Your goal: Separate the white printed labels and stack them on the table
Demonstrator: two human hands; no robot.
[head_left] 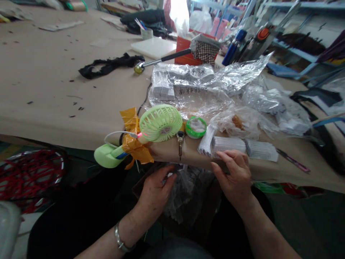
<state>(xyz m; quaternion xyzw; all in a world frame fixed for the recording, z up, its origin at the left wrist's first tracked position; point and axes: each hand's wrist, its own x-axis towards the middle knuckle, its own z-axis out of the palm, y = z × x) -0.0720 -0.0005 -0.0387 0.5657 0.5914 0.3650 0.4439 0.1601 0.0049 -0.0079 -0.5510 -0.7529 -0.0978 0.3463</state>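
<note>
My left hand point(159, 183) hangs just below the table's front edge, its thumb and forefinger curled toward each other. Something small and pale shows between them, too unclear to name. Beneath and beside it is a crumpled clear plastic bag point(182, 201). My right hand point(234, 172) reaches to the table edge with thumb and forefinger apart, the fingertips at a row of stacked white paper slips point(229, 144). A second bundle of slips point(261, 150) lies to its right. Between the hands, a soldering-iron-like pointed tool point(180, 144) sticks down over the edge.
A green fan point(161, 123) is fixed to the edge with orange tape point(134, 145). Beside it stands a round green tub point(196, 127). Plastic bags point(205, 97) cover the table behind, and a purple-handled cutter point(293, 161) lies right. A red basket point(29, 176) stands left.
</note>
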